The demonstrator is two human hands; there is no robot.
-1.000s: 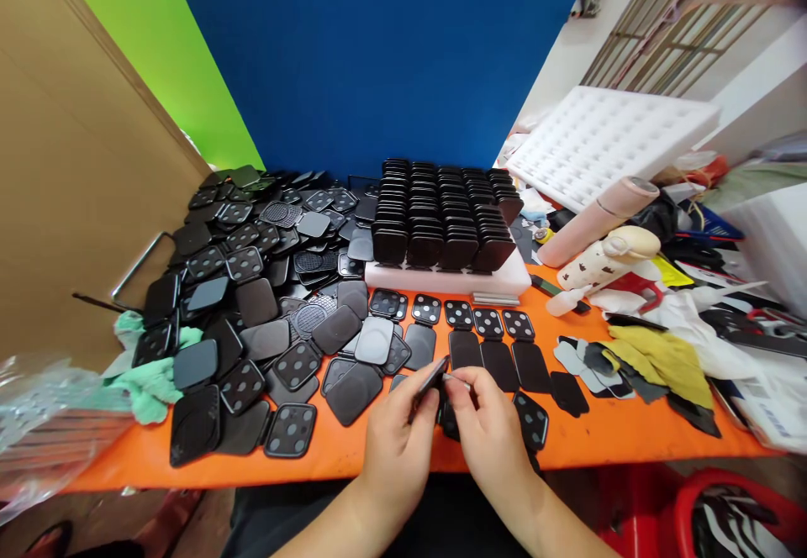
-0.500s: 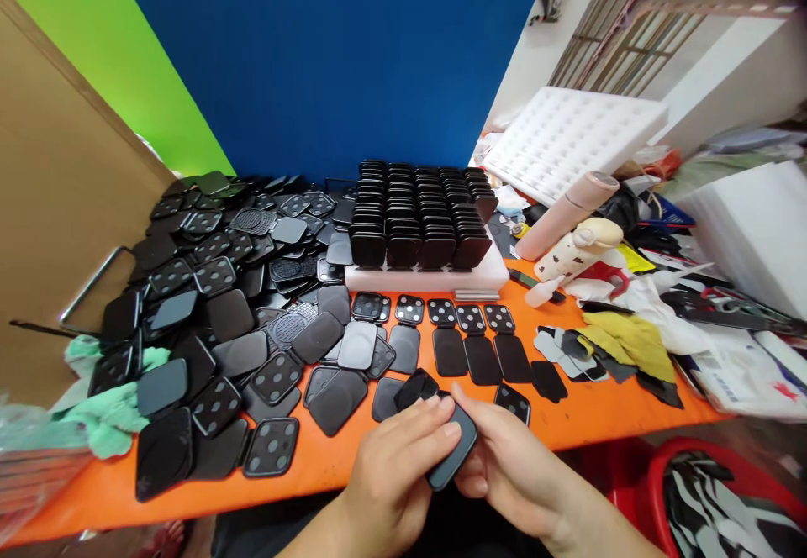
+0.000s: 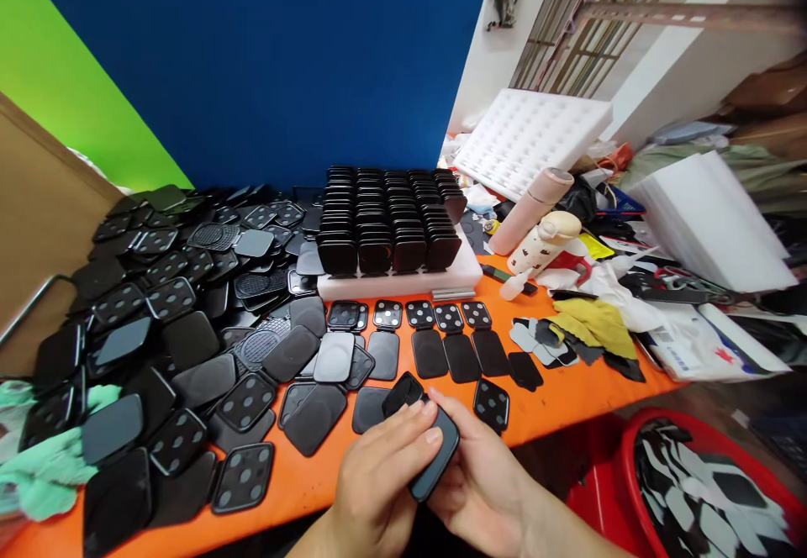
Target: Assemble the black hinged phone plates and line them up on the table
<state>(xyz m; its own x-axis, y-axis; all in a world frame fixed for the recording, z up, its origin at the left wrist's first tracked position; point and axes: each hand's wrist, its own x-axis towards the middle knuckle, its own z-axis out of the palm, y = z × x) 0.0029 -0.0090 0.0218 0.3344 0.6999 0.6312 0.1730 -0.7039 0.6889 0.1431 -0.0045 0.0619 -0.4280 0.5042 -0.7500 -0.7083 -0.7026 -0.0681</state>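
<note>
Both hands hold one flat, dark, rounded-corner hinged case [image 3: 437, 455] above the table's front edge. Across its top face lie the fingers of my left hand [image 3: 384, 465], which is closed on it. My right hand [image 3: 479, 474] grips the far side, thumb at the top corner and fingers curled beneath. A black flap [image 3: 402, 392] shows just beyond the fingertips; whether it belongs to the held case is unclear. Past the hands, open hinged cases with dotted panels [image 3: 448, 318] stand in a short row. To the right lies a single dotted case [image 3: 491, 405].
A heap of similar cases [image 3: 189, 289] covers the left of the orange table [image 3: 315, 491]. Upright cases fill a white foam tray [image 3: 403, 282]. At right are a pink bottle [image 3: 530, 209], yellow cloth [image 3: 596, 327] and a red bucket [image 3: 630, 457] of cut-offs.
The camera view has turned to the right, so the table's contents appear shifted left. Both hands keep hold of the same case, with little change in grip.
</note>
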